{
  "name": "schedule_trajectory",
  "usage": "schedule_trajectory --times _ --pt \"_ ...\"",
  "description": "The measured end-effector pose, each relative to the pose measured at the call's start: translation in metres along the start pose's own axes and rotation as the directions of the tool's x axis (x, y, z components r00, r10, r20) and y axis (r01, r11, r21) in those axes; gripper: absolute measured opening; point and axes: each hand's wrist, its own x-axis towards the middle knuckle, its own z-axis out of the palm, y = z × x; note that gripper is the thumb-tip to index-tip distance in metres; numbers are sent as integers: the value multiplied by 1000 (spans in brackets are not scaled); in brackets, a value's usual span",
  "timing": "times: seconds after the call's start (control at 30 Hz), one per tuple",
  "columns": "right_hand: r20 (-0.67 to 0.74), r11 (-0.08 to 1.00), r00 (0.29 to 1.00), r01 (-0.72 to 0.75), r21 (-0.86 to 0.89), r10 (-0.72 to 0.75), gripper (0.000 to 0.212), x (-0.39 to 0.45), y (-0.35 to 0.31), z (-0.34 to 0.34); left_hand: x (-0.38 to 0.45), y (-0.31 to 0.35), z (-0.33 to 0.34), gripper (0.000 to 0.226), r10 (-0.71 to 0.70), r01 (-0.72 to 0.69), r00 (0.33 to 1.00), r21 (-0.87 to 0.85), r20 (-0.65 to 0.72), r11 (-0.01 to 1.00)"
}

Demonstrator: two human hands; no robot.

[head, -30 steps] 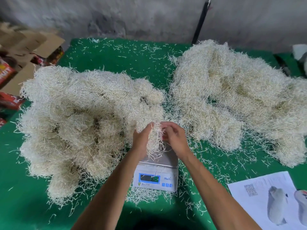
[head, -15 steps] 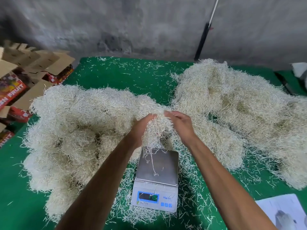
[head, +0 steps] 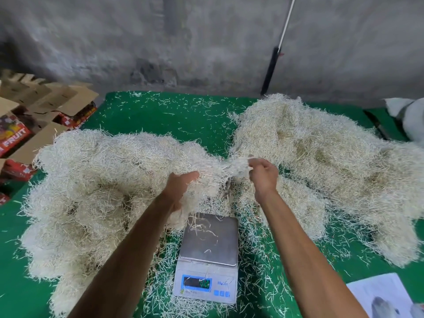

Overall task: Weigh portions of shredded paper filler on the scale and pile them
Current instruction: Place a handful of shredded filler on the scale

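A small digital scale (head: 210, 255) with a steel platform and blue display stands on the green table (head: 179, 115), near the front; only a few loose strands lie on its platform. Above and behind it I hold a clump of cream shredded paper (head: 220, 173) between both hands. My left hand (head: 181, 187) grips its left side from below, and my right hand (head: 261, 175) pinches its right end. A big pile of shredded paper (head: 98, 193) lies to the left, another pile (head: 325, 171) to the right.
Open cardboard boxes with red printing (head: 27, 129) stand off the table's left edge. A printed white sheet (head: 385, 297) lies at the front right. A white bag (head: 413, 118) sits at the far right. A grey wall with a black-and-white pole (head: 273, 70) rises behind.
Both hands lifted the clump off the scale and carried it up and away, spreading apart. The platform, covered before, is now bare but for loose strands. The camera tilted upward.
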Motion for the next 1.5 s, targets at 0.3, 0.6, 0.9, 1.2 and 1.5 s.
schedule_trajectory --times 0.3,0.6,0.9,1.2,1.5 --pt "61 969 993 -114 218 103 15 22 -14 -23 -3 -5 -5 56 2 -1 1000 -77 15 997" --pt "3 798 971 -199 568 239 41 75 -32 -89 3 -21 -41 33 -101 93 995 -307 -13 947" --pt "100 705 985 172 -688 -143 39 52 -25 -90 -2 -28 0 42 -78 98 993 -276 85 956" --pt "592 821 793 239 -518 143 103 -74 29 -1 -37 -39 35 54 -9 105 944 -276 330 955" --pt "330 495 912 410 -766 -244 79 -91 53 4 -55 -80 1 42 193 -189 981 -97 30 977"
